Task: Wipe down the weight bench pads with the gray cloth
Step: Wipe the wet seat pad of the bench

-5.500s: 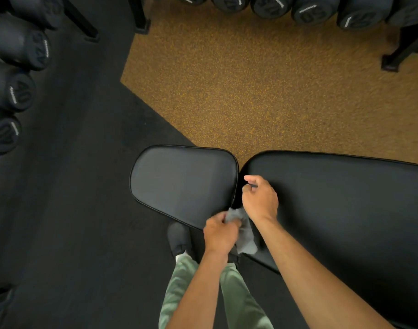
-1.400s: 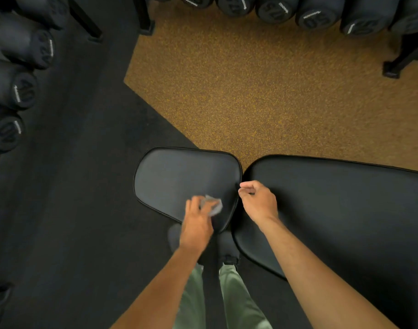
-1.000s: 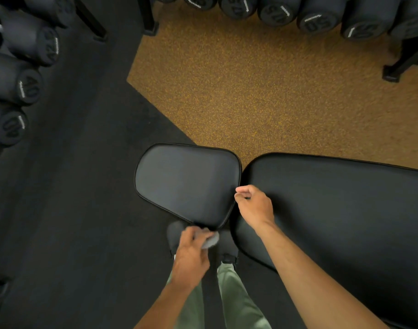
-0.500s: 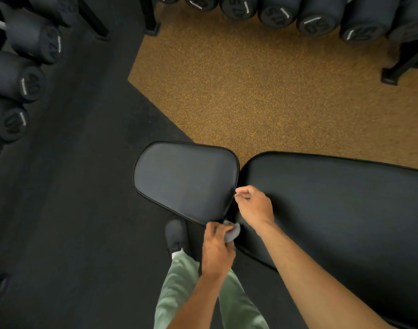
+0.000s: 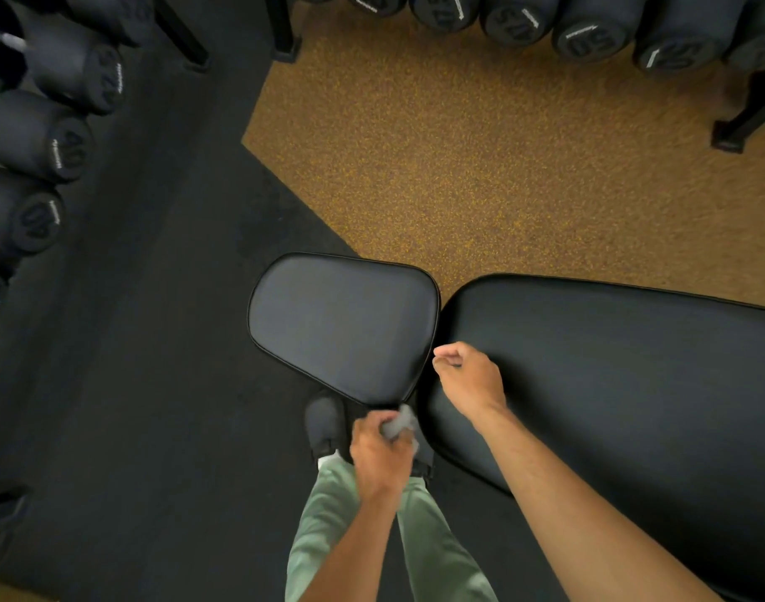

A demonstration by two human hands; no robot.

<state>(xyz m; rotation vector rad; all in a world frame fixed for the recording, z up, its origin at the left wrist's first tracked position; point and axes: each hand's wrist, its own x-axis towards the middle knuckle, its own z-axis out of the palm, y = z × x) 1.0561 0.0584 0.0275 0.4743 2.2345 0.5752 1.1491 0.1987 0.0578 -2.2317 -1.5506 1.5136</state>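
Observation:
The bench has a small black seat pad and a long black back pad to its right, with a narrow gap between them. My left hand grips the bunched gray cloth just below the seat pad's near corner, by the gap. My right hand rests on the near left end of the back pad with its fingers curled and nothing visible in them.
Black dumbbells line a rack on the left and another along the top, with rack feet on the floor. My legs in green trousers and a dark shoe stand at the bench's near side. Brown speckled flooring lies beyond.
My left hand wiped the seat pad with the cloth, drew back off its near edge, then shifted right toward the gap. My right hand has stayed on the back pad.

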